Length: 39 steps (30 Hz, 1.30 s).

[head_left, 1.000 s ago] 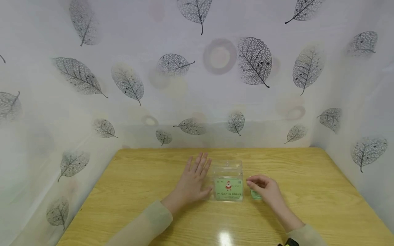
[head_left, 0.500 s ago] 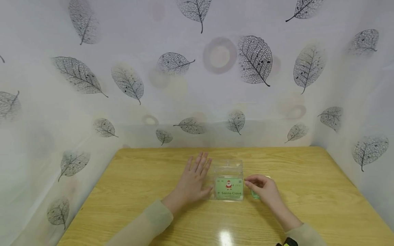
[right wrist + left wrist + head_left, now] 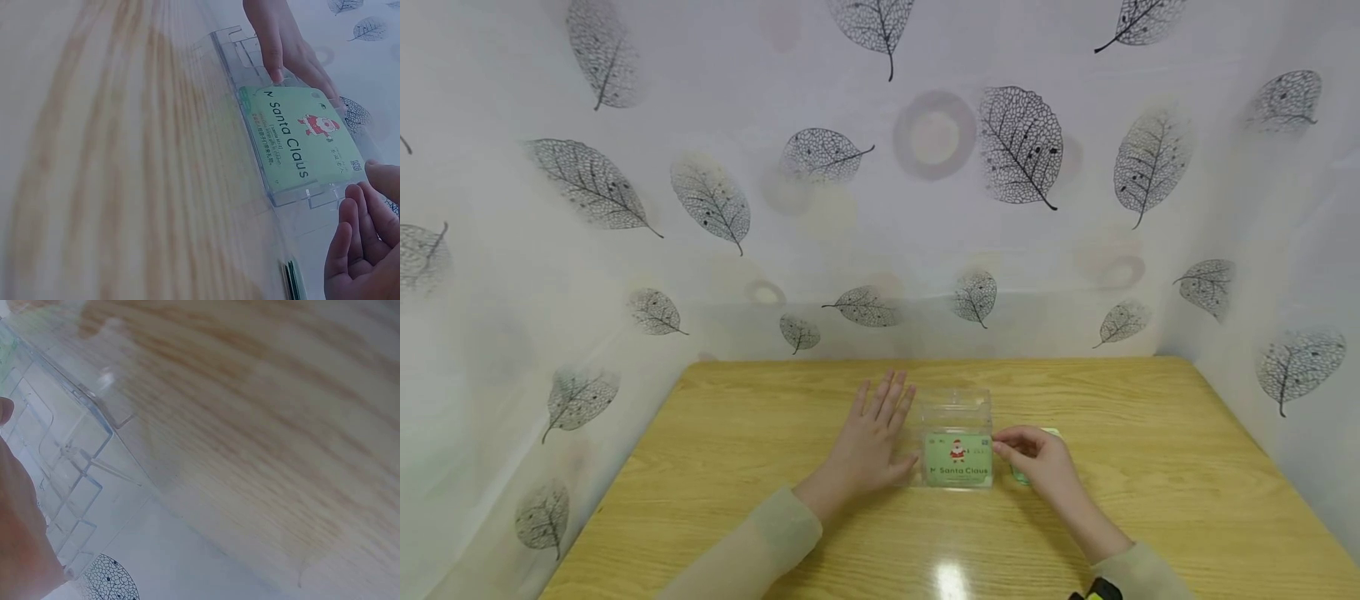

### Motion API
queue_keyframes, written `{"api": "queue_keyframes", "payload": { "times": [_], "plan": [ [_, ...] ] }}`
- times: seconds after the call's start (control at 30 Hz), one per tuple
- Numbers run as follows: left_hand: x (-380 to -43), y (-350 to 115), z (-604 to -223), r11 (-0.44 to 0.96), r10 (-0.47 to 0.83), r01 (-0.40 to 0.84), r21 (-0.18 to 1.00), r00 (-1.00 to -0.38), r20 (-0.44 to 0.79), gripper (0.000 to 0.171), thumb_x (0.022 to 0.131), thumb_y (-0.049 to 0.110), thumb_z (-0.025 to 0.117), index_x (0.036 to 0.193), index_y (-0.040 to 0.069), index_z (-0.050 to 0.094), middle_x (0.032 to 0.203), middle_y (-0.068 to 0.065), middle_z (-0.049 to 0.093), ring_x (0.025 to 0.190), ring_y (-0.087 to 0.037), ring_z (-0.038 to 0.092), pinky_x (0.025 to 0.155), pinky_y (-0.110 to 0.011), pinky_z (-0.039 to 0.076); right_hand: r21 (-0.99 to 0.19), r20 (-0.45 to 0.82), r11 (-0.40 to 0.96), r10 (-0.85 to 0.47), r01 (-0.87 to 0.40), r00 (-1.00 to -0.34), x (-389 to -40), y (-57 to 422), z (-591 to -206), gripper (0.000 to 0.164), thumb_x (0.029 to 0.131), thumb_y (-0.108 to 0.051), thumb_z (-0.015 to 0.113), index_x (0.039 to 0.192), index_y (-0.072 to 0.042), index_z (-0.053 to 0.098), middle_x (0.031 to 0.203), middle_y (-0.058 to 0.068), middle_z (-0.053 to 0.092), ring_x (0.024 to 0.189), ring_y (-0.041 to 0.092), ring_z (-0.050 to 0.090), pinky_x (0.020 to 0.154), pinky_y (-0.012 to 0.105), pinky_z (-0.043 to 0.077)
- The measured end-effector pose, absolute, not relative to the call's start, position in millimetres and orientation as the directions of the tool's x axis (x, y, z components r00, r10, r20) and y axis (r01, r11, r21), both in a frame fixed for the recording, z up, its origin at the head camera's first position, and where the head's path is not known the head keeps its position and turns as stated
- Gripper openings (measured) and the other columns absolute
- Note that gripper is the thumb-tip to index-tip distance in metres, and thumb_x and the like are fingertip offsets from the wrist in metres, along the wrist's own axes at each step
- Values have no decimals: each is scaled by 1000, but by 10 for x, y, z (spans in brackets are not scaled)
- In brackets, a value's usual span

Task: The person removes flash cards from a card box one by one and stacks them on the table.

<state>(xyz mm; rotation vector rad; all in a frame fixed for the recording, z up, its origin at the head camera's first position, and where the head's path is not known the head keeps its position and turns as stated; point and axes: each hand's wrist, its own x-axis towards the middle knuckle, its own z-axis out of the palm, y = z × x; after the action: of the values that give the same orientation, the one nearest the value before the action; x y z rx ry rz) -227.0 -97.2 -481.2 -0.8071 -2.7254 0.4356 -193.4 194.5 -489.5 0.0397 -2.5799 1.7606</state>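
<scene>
A clear plastic box (image 3: 955,408) stands on the table and holds a green card (image 3: 958,461) with a red Santa figure and the words "Santa Claus". My left hand (image 3: 868,450) lies beside the box's left side, fingers stretched out and thumb near its edge. My right hand (image 3: 1037,458) is at the right edge of the box and card, thumb and forefinger tips close together. In the right wrist view those fingertips are at the card's upper corner, with no firm grip visible. More green cards (image 3: 292,278) lie on the table, partly hidden under my right hand.
The wooden table (image 3: 737,433) carries a bright reflection near its front. Leaf-patterned white sheeting (image 3: 850,233) encloses the back and both sides. A dark and yellow band (image 3: 1103,590) shows at my right wrist.
My right hand has shifted slightly left, from just beside the box to its right edge. My left hand, the box and the Santa card stay about where they were.
</scene>
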Motion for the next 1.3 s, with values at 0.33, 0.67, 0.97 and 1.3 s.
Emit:
{"api": "queue_keyframes", "payload": {
  "times": [0.33,0.67,0.97,1.3],
  "plan": [
    [-2268,-975,-4792,794,567,485,-367,-809,158,102,101,73,41,171,6,8,179,-19,3,167,-35,10,136,-55,17,-928,27,371,-16,-31,-1000,-1943,1921,-4885,22,95,-8,79,112,6,76,101,15,79,78,-2,64,72,17,56],
    [-2272,-985,-4790,796,573,497,-346,-803,165,103,101,72,43,171,6,8,179,-19,0,167,-36,13,136,-56,16,-920,36,391,9,-29,-999,-1976,1859,-4895,20,94,-7,79,110,4,77,97,10,79,78,-1,64,73,17,57],
    [-2275,-982,-4809,800,570,495,-339,-804,171,102,101,72,44,171,6,9,179,-18,0,168,-35,6,136,-56,14,-918,42,395,4,-37,-999,-1970,1824,-4879,21,93,-9,81,109,4,78,97,11,79,78,-1,63,73,17,56],
    [-2280,-980,-4806,798,567,489,-354,-807,164,102,101,73,43,171,7,9,180,-19,4,168,-34,4,136,-55,15,-920,49,389,-5,-47,-999,-1976,1825,-4895,20,92,-10,82,108,2,79,97,11,78,77,-1,61,71,17,54]
  ]
}}
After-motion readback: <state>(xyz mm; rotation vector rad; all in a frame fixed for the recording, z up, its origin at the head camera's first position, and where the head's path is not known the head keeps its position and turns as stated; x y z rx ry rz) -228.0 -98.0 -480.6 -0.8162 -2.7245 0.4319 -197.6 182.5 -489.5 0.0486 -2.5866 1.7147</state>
